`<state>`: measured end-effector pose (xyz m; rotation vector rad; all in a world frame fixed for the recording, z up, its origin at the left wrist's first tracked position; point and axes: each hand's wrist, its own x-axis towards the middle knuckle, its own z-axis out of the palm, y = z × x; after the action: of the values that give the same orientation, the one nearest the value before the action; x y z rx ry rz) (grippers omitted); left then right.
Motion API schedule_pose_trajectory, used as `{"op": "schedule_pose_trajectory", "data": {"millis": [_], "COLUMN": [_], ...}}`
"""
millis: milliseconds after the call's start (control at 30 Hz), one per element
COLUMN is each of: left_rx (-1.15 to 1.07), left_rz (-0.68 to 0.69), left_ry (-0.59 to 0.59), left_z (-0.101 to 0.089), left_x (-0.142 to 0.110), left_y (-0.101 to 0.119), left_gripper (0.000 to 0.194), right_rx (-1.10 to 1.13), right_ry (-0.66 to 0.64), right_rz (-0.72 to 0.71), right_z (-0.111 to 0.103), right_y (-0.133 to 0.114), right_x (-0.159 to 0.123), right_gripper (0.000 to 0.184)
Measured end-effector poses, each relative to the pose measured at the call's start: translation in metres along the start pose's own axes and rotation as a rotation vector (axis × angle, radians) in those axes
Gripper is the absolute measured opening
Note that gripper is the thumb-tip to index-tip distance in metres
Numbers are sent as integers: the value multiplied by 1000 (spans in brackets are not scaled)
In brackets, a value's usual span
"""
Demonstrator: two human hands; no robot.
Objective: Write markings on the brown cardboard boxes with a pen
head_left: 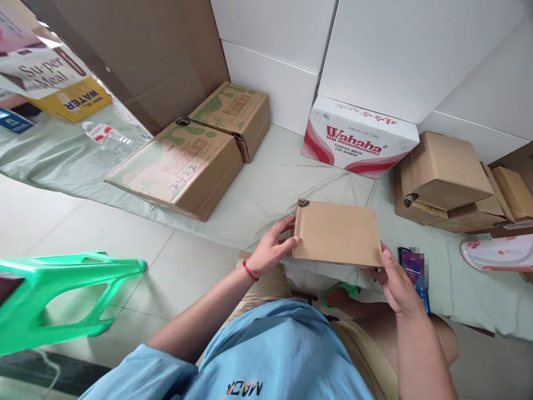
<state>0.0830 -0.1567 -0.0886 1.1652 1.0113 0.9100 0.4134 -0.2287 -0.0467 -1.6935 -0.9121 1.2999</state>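
Note:
A plain brown cardboard box [338, 233] is between my two hands near the front edge of the cloth-covered surface. My left hand [275, 243], with a red string bracelet at the wrist, grips its left end, thumb by the lower corner. At the lower right corner, my right hand [397, 282] holds it with the thumb on the side and fingers partly under it. Dark tape or a mark shows at the box's top left corner. Whether the underside rests on the cloth is hidden. A phone [414, 275] lies just right of my right hand.
A Wahaba water carton [358, 138] stands behind, against white panels. Two printed coconut cartons [179, 164] lie at left, near a plastic bottle [110, 138]. Brown boxes [445, 172] are stacked at right. A green stool [79, 294] stands on the tiled floor at left.

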Motion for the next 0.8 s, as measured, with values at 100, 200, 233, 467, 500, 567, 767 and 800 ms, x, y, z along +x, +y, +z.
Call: {"op": "schedule_pose_trajectory", "data": {"millis": [100,200,233,467,500,567,767,800], "left_rx": [60,161,176,188,188,184,170,168], "left_rz": [27,-3,-11,19,30,62,34,1], "left_ry": [12,66,73,-30,-30,-22,83,96], "left_z": [-10,-17,-19,-30,-31,-34,-35,-35], "left_x": [-2,-6,-9,-17,-17,-18,-20,-20], "left_y": [-9,-15,-16,0,1,2,-11,-14], "left_gripper": [68,53,49,51,52,54,53,54], "right_rx": [38,77,93,157,153,160,51,-44], "right_ry": [-67,-71,-85,-138,-126,-97,396,490], "right_rz": [1,75,102,268,292,314,-6,-138], "right_z": [13,11,9,16,19,23,-21,-38], "right_y": [-8,-12,-14,-21,-20,-21,-70,-85], "right_x": [1,-1,-1,-7,-8,-11,-32,-32], "right_gripper": [82,92,96,87,84,81,80,76]}}
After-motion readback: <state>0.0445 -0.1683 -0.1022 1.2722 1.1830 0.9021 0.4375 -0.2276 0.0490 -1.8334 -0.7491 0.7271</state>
